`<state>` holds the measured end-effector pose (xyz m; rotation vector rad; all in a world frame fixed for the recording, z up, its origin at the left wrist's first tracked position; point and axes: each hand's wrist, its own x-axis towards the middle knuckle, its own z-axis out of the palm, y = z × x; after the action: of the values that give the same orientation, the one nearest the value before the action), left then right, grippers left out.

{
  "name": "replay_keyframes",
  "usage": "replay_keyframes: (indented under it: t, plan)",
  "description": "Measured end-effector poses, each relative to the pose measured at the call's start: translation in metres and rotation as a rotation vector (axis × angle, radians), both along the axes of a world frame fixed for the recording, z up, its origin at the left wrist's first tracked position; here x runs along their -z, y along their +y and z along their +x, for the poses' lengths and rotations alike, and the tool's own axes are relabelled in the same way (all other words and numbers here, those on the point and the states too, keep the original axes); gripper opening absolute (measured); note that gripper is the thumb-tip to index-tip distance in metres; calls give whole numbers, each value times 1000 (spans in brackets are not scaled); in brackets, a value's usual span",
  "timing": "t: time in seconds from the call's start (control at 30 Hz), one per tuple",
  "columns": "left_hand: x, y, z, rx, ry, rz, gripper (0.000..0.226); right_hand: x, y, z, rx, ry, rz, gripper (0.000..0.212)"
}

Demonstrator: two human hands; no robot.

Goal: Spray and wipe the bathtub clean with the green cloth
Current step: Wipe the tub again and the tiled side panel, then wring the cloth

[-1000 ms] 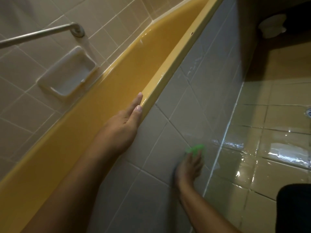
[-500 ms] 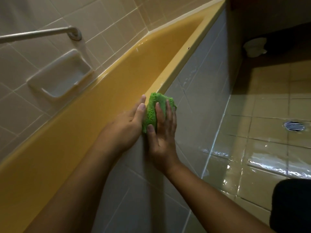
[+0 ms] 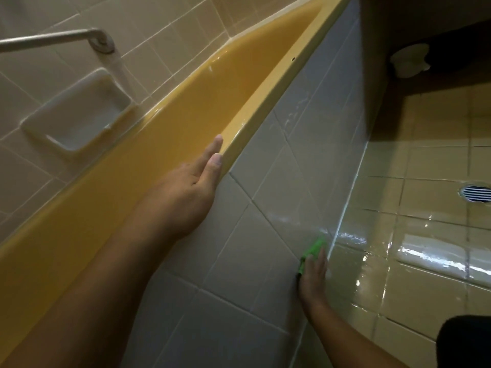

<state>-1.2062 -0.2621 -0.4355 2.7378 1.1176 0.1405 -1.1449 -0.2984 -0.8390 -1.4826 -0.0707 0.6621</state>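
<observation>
The yellow bathtub (image 3: 170,144) runs diagonally from lower left to upper right, with a grey tiled outer panel (image 3: 265,235) below its rim. My left hand (image 3: 186,195) rests on the tub's rim with straight fingers. My right hand (image 3: 313,274) presses the green cloth (image 3: 313,249) flat against the bottom of the tiled panel, close to the floor joint. Only the cloth's upper end shows past my fingers. No spray bottle is in view.
A wall-mounted soap dish (image 3: 77,120) and a metal grab bar (image 3: 61,41) sit on the tiled wall behind the tub. The wet glossy floor (image 3: 414,261) has a round drain (image 3: 475,193) at right. A white object (image 3: 409,61) lies in the dark far corner.
My right hand has swept the green cloth from the tub's rim, beside my left hand, down the tiled panel to its bottom edge. My left hand has stayed on the rim.
</observation>
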Motion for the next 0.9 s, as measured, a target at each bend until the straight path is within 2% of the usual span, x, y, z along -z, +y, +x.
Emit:
replay_keyframes:
  t: [0.07, 0.13, 0.2, 0.27, 0.37, 0.43, 0.53, 0.6, 0.67, 0.77, 0.9]
  plan:
    - [1, 1, 2, -5, 0, 8, 49, 25, 0, -1, -22, 100, -52, 80]
    - [1, 2, 3, -4, 6, 17, 48, 30, 3, -1, 12, 190, -77, 66]
    - [1, 2, 6, -3, 4, 18, 48, 14, 8, 2, 46, 277, -124, 59]
    - [1, 4, 8, -1, 14, 19, 50, -21, 8, 3, 44, 253, -135, 72]
    - [0, 6, 13, 8, 30, 9, 51, -94, 4, -13, 94, 58, -2, 75]
    - [0, 6, 15, 2, 21, 1, 52, -144, 5, -27, 136, -150, 83, 72]
    - [1, 7, 18, 16, 21, 11, 54, -213, 6, -33, 96, -573, 207, 61]
    - [1, 9, 20, 13, -1, -24, 60, -251, 3, -24, 51, -736, 347, 60]
    - [0, 10, 23, -4, -76, -59, 70, -272, -4, -6, 9, -881, 402, 60]
    - [-3, 6, 27, -1, -140, -96, 82, -272, -6, 23, -119, -944, 430, 62]
    - [-3, 13, 36, 27, -40, -48, 70, -253, 1, 47, -93, -919, 432, 62]
